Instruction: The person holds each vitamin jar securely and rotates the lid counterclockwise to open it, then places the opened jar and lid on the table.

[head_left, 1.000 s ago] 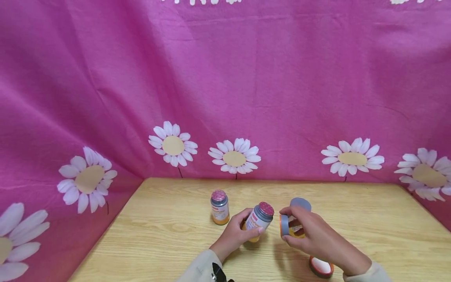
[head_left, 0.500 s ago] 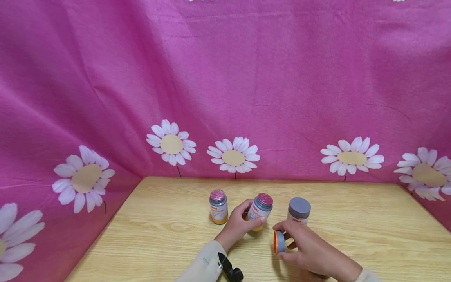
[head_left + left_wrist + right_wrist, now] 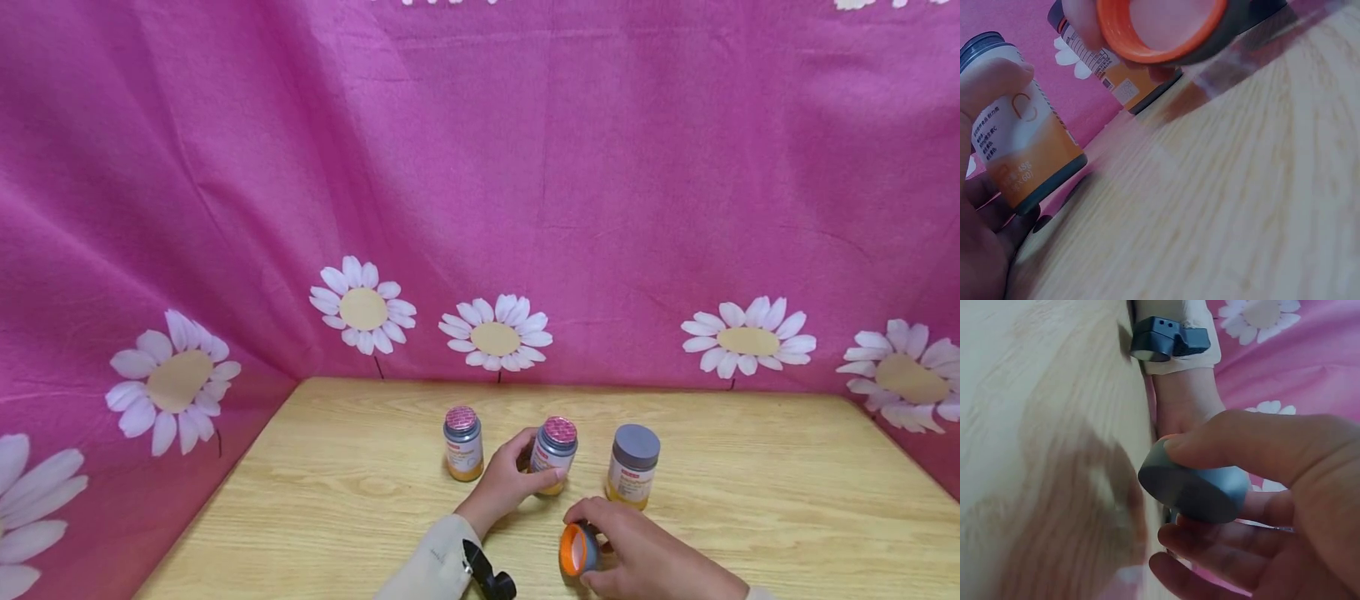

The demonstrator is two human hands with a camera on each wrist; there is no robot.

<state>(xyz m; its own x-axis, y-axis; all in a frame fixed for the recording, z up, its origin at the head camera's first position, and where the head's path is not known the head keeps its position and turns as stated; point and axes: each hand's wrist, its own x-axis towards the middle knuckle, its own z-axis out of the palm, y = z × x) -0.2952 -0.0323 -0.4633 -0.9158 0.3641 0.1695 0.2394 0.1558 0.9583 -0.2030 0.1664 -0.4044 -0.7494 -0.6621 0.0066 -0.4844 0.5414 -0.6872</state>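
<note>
My left hand (image 3: 512, 477) grips a supplement bottle (image 3: 553, 454) with a grey neck, pink foil seal and white-and-orange label. In the left wrist view the base of this bottle (image 3: 1029, 134) is close over the table. Lower right, my right hand (image 3: 637, 546) pinches a grey screw cap (image 3: 581, 550) between thumb and fingers, its orange inside turned to the left. The right wrist view shows the grey outside of the cap (image 3: 1194, 487) under the thumb. A second foil-sealed bottle (image 3: 463, 446) stands uncapped left of the left hand.
A third bottle (image 3: 633, 467), with its grey cap on, stands upright beyond the right hand. The wooden table (image 3: 337, 500) ends at a pink cloth (image 3: 600, 167) with white daisies at the back and left. A black wrist camera (image 3: 491, 575) sits on the left sleeve.
My right hand has carried the cap down and left, turning its orange inside toward the head camera. The left hand's bottle has come more upright. The loose cap on the table is now hidden.
</note>
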